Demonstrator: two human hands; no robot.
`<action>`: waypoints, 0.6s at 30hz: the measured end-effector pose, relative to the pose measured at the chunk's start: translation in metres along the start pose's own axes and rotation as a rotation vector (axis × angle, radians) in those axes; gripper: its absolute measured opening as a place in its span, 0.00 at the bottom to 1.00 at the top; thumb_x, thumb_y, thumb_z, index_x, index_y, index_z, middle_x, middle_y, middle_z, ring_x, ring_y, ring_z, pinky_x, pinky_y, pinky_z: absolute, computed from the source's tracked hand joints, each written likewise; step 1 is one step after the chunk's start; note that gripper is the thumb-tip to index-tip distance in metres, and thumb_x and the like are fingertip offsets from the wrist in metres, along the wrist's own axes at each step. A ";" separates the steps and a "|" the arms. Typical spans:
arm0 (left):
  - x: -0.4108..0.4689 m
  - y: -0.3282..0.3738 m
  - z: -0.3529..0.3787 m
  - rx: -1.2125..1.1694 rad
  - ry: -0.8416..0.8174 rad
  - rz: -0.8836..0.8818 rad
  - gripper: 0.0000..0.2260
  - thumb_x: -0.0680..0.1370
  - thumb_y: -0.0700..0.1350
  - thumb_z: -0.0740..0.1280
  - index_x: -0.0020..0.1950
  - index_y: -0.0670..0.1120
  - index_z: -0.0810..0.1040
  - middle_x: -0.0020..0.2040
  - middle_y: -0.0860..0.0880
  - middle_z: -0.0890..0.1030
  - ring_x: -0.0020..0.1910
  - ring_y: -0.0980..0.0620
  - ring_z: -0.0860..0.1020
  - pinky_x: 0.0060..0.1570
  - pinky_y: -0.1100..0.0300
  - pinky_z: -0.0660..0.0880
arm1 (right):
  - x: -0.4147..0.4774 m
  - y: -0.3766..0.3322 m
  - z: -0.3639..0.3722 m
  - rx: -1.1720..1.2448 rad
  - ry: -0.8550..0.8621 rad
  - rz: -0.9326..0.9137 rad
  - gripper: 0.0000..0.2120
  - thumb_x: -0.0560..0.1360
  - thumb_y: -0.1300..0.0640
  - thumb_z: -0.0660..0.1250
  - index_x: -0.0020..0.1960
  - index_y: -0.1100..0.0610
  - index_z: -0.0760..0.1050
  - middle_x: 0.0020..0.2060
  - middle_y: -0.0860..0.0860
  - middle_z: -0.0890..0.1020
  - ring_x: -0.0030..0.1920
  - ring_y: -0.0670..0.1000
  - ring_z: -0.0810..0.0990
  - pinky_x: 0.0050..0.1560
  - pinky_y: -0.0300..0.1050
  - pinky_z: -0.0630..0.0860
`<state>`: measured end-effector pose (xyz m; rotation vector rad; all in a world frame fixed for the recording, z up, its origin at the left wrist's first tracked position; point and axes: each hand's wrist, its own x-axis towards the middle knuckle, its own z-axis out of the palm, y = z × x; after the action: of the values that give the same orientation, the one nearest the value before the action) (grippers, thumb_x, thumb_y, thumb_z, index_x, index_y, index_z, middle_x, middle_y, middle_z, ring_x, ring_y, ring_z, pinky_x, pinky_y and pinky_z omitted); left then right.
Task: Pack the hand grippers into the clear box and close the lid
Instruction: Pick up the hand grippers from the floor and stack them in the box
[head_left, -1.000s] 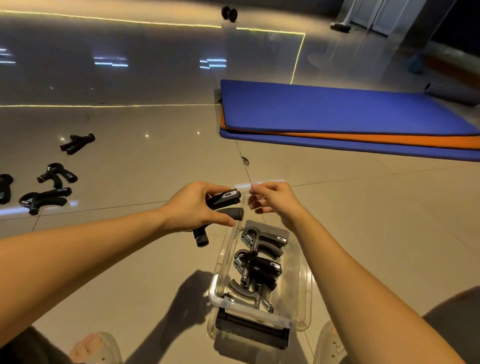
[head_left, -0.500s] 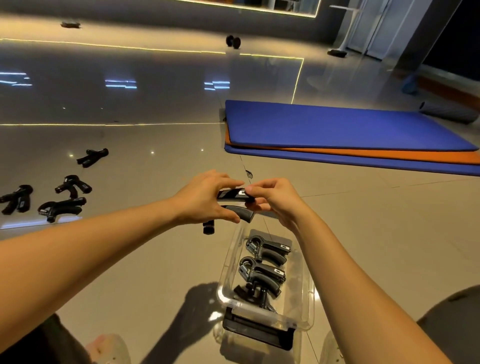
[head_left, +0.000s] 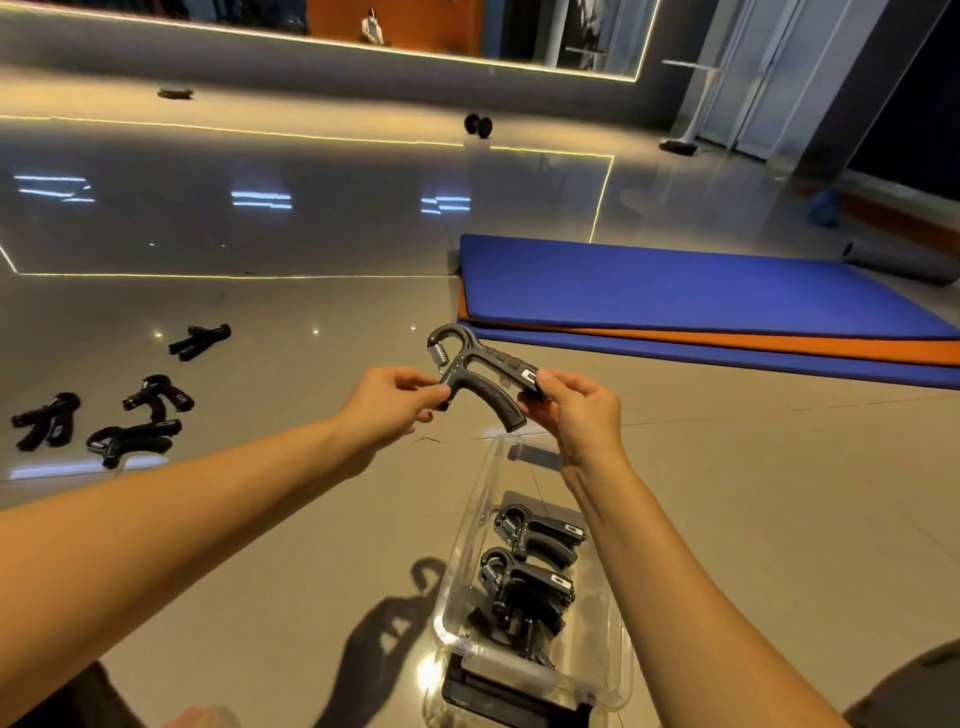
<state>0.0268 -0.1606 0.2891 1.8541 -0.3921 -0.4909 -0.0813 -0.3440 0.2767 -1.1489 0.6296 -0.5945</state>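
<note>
Left hand (head_left: 387, 400) pinches the hand gripper (head_left: 480, 376) at its lower stem; right hand (head_left: 574, 410) clamps the counter handle; it's up above the clear box (head_left: 457, 561); rigid, light plastic, sprung, probably best held by the ribbed handles.

Clear box (head_left: 470, 530) — far end free, near end filled by packed grippers (head_left: 530, 577).

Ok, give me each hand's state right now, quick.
Left hand: closed on the hand gripper, near its spring end.
Right hand: closed on the same hand gripper, at its handle end.
</note>
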 end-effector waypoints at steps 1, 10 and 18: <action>0.002 0.002 -0.002 -0.038 0.018 -0.006 0.03 0.78 0.46 0.72 0.51 0.50 0.83 0.44 0.51 0.86 0.48 0.51 0.83 0.40 0.60 0.74 | -0.001 0.001 0.002 0.010 -0.014 0.001 0.07 0.78 0.62 0.70 0.55 0.63 0.80 0.47 0.59 0.86 0.45 0.55 0.88 0.41 0.42 0.83; 0.013 0.026 -0.019 -0.221 0.088 0.131 0.06 0.78 0.38 0.70 0.54 0.43 0.83 0.48 0.43 0.86 0.45 0.46 0.86 0.48 0.53 0.83 | -0.007 -0.001 0.001 -0.078 -0.297 -0.033 0.12 0.77 0.61 0.71 0.59 0.62 0.77 0.48 0.60 0.86 0.48 0.60 0.87 0.46 0.51 0.84; 0.018 0.049 -0.043 -0.040 -0.079 0.294 0.07 0.77 0.41 0.72 0.53 0.43 0.85 0.45 0.46 0.87 0.46 0.48 0.86 0.45 0.58 0.83 | -0.010 -0.020 0.013 -0.269 -0.438 -0.118 0.14 0.80 0.52 0.69 0.64 0.53 0.76 0.45 0.56 0.87 0.44 0.55 0.87 0.41 0.45 0.83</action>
<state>0.0630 -0.1504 0.3450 1.7057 -0.6918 -0.3683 -0.0810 -0.3342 0.3009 -1.5211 0.2690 -0.3437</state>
